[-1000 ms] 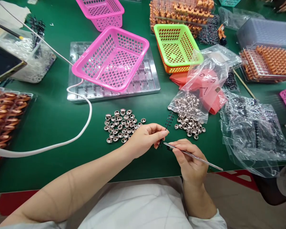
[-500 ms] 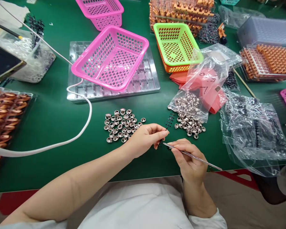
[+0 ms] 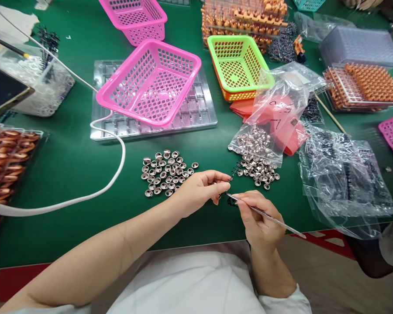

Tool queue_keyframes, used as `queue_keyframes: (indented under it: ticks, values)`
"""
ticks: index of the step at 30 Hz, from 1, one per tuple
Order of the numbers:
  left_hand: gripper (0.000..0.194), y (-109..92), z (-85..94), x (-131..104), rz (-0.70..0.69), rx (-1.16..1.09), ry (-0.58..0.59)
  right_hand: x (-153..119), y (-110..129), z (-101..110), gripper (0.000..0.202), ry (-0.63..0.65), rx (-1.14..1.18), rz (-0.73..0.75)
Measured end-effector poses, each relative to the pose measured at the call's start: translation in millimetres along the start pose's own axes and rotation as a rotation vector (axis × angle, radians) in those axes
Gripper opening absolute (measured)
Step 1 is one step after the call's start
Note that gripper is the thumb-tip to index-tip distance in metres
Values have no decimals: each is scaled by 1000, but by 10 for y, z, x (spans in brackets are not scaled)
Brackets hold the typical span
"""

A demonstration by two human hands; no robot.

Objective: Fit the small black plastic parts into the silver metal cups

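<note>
My left hand (image 3: pixel 206 188) pinches a thin black plastic strip (image 3: pixel 236 169) with short side prongs, its far end sticking out past the fingertips. Between thumb and fingers, my right hand (image 3: pixel 263 218) grips a slim metal tool (image 3: pixel 278 223) like a pen. The tool's tip meets the strip just below my left fingertips; whether it touches a small part there I cannot tell. Small black bits (image 3: pixel 232 201) lie on the table beneath the tip. Left of my hands spread many small silvery cups (image 3: pixel 163 174). More of these metal cups (image 3: pixel 262 168) spill from a clear bag (image 3: pixel 275 117) at the right.
A pink basket (image 3: pixel 118 87) rests on a metal tray (image 3: pixel 205 115), with a white cable (image 3: pixel 121 165) curving beside it. Behind are a green basket (image 3: pixel 212 43) and stacked orange parts (image 3: pixel 242 19). Plastic bags (image 3: pixel 340 174) lie right, brown parts (image 3: pixel 9 161) left, on the green table (image 3: pixel 94 235).
The whole view has shifted slightly. The black strip tilts lower, and the tool tip has come closer to my left fingertips. Both hands keep their grips.
</note>
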State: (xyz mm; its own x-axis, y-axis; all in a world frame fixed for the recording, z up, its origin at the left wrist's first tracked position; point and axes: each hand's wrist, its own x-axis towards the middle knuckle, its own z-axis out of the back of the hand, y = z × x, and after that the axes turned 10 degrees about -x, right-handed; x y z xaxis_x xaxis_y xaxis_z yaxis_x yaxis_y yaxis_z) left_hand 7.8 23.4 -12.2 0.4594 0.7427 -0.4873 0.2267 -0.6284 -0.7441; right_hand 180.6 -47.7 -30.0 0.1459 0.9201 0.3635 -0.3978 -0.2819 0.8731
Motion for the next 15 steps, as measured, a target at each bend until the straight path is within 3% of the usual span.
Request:
queue_keyframes:
  ticks: [15]
  values:
    - [26,6,-5,4,-4,-22,-12,6,6,-19,18,9,-5,-47]
